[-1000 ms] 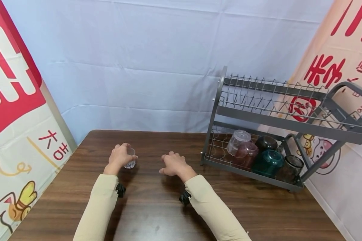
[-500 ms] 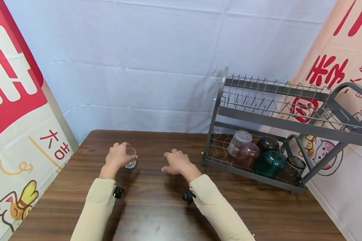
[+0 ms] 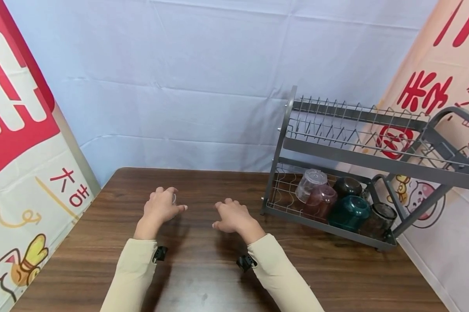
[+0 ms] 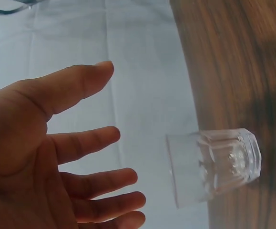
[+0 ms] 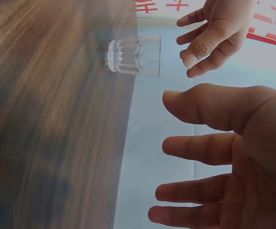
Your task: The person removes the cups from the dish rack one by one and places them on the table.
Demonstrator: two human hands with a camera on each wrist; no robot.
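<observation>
A clear drinking glass [image 4: 219,164] stands upright on the wooden table, and in the left wrist view a gap shows between it and my fingertips. My left hand [image 3: 161,209] hovers over it with the fingers spread and nothing held. From the head view the hand hides most of the glass, leaving a sliver of rim. In the right wrist view the whole glass [image 5: 133,56] is visible below the left hand [image 5: 219,38]. My right hand [image 3: 234,216] is in the air to the right of it, fingers apart, holding nothing.
A grey two-tier dish rack [image 3: 379,158] stands on the right of the table [image 3: 203,273]. Its lower tier holds several upturned cups, among them a clear cup [image 3: 311,184], a reddish cup [image 3: 321,200] and a teal cup [image 3: 349,212]. A pale cloth [image 3: 180,86] hangs behind.
My left hand has shifted from beside the glass to the right, and now covers most of it in the head view. My right hand has drifted slightly right and nearer to me.
</observation>
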